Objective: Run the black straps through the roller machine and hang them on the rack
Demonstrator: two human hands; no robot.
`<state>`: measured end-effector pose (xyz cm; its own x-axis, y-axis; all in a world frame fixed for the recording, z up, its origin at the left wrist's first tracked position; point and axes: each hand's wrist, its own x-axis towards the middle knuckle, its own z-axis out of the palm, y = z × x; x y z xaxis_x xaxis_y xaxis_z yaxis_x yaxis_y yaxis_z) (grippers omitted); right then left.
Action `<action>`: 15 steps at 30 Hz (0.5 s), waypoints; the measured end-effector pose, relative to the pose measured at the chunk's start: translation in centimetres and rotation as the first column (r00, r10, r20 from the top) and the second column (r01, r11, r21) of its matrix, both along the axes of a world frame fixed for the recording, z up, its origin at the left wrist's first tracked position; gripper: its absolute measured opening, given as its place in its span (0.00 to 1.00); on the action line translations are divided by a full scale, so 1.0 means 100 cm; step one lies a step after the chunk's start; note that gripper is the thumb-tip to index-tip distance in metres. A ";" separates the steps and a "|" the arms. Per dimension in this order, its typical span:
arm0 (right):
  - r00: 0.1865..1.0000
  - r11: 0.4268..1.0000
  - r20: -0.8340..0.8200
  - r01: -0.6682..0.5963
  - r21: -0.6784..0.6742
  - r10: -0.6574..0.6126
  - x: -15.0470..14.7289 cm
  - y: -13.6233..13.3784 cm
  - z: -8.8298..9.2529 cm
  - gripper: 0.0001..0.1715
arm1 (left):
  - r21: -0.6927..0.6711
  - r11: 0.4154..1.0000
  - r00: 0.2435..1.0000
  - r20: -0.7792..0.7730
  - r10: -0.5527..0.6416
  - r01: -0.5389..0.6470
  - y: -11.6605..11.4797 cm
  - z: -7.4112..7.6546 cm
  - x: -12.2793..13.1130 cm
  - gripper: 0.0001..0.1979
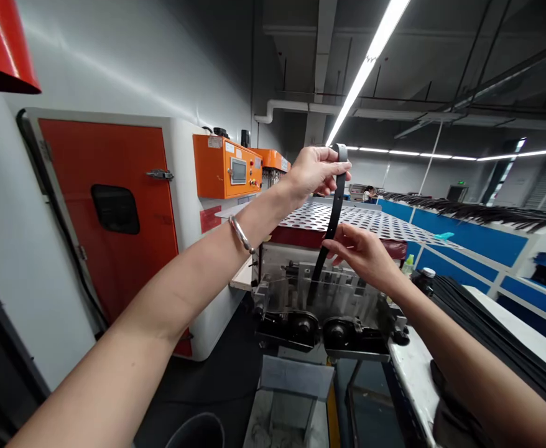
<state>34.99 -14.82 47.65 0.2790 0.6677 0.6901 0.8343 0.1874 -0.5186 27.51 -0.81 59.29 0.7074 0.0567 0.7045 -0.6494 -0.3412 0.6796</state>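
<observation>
The left hand (pixel 317 171) pinches a black strap (pixel 336 205) near its upper end, thumb on the near side and index finger behind, so its grip is closed on the band with the other fingers curled loosely below. The right hand (pixel 361 249) holds the same strap farther down, between thumb and fingertips; that grip is also closed, with only the strap's thickness between.

The left arm reaches up and forward from the lower left, nearly straight, a silver bracelet (pixel 241 234) near the wrist. Its hand is the higher of the 2, fingers toward the right. The right arm rises from the lower right, and its fingers face left.

The strap, pierced with small holes, hangs in a slight curve in front of the near edge of a perforated sheet (pixel 370 218). Its lower part drops to the clear front of a machine (pixel 277 280); whether it touches there, I cannot tell.

To the right, a white counter (pixel 410 389) carries a bundle of black strips (pixel 478 330) along its length. Near its far left corner stand 2 bottles: a green-topped bottle (pixel 408 266) and, just beside it, a dark bottle (pixel 423 283) with a pale cap.
</observation>
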 end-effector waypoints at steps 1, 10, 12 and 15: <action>1.000 1.000 -0.004 -0.011 -0.001 0.011 0.000 0.001 -0.002 0.17 | 0.003 1.000 1.000 0.010 0.009 -0.009 -0.001 -0.004 -0.001 0.05; 1.000 0.999 -0.025 -0.015 -0.046 0.013 0.008 0.009 -0.019 0.16 | 0.029 0.999 0.999 -0.008 0.035 -0.035 -0.002 -0.022 0.000 0.05; 1.000 0.999 -0.007 0.006 -0.050 -0.006 0.008 0.006 -0.019 0.16 | 0.027 0.999 0.999 -0.003 0.036 -0.035 -0.002 -0.024 0.000 0.06; 0.996 0.996 0.055 0.067 -0.062 -0.063 0.008 -0.001 -0.016 0.15 | 0.032 0.999 1.000 0.005 0.025 -0.025 -0.003 -0.024 0.001 0.06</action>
<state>35.84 -14.93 46.05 0.2874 0.6925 0.6617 0.8703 0.0997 -0.4824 27.63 -1.13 56.86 0.7025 0.0516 0.7098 -0.6436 -0.3794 0.6647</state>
